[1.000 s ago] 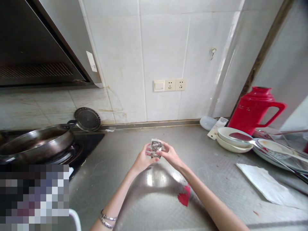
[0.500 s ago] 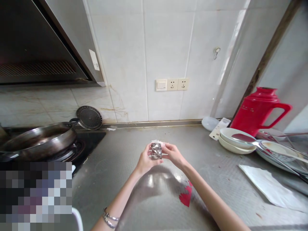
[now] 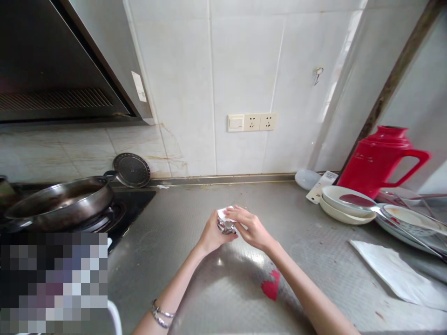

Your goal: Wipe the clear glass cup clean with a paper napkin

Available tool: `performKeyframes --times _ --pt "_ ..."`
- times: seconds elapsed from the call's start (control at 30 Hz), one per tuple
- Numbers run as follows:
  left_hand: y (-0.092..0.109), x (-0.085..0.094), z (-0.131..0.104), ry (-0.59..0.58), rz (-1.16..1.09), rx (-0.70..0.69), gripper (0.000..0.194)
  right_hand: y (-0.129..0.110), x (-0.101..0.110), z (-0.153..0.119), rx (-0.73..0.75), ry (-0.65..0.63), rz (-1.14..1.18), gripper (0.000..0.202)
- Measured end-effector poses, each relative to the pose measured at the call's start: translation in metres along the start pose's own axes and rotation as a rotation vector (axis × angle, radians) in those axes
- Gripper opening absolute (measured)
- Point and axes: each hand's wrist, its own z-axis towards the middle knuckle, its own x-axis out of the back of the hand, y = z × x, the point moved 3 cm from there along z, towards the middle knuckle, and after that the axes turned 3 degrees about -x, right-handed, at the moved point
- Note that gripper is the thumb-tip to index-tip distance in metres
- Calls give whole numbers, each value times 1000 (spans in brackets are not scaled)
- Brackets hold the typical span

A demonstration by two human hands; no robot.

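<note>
My left hand (image 3: 212, 236) is wrapped round a small, clear faceted glass (image 3: 226, 227) above the middle of the metal counter. A white tissue (image 3: 222, 214) lies against the far side of the glass. The bent fingers of my right hand (image 3: 254, 229) press on that tissue, with the thumb side close to the glass. Fingers partly cover both things, so I cannot tell whether the tissue reaches inside the glass.
The steel counter (image 3: 181, 209) bears a red patch (image 3: 270, 286). Leftward, a steel pan (image 3: 70, 197) sits on the black stove. At right stand a red thermos (image 3: 375, 163), stacked bowls (image 3: 344, 214), plates with a ladle, and a folded white cloth (image 3: 394, 270).
The glass has tilted in my left hand. My right fingers have moved from its right side up over the tissue. The view has shifted slightly.
</note>
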Motion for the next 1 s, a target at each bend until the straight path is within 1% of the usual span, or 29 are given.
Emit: performKeyframes --times 0.17,0.3,0.37,0.43,0.57,0.63,0.67,0.73,0.83,0.9,0.93,1.0 --pt "1 0 0 4 44 54 72 7 3 -1 -8 52 -13 39" --pt "0 -2 1 -16 -9 13 69 1 1 -1 35 9 4 40" --pt "-1 -3 0 -20 -30 23 70 -1 -2 0 15 2 24 38" --pt "-1 -3 0 -18 -31 56 71 3 -3 1 -67 46 63 34" --pt "5 0 0 0 -105 74 72 18 -1 1 -310 202 179 28" --pt "8 2 1 25 -161 80 72 20 0 1 -381 268 232 29" --pt "8 3 1 39 -186 82 71 19 0 1 -391 293 254 29" --pt "8 5 2 58 -234 85 71 13 0 1 -358 307 280 28" --pt "6 5 3 73 -287 73 68 0 -3 1 -212 264 253 28" --pt "4 5 3 71 -308 66 67 -4 -4 1 -125 243 213 31" --pt "4 4 3 69 -312 65 66 -4 -4 1 -107 243 195 32" --pt "3 4 3 69 -309 82 65 -1 -4 0 -124 257 161 33"
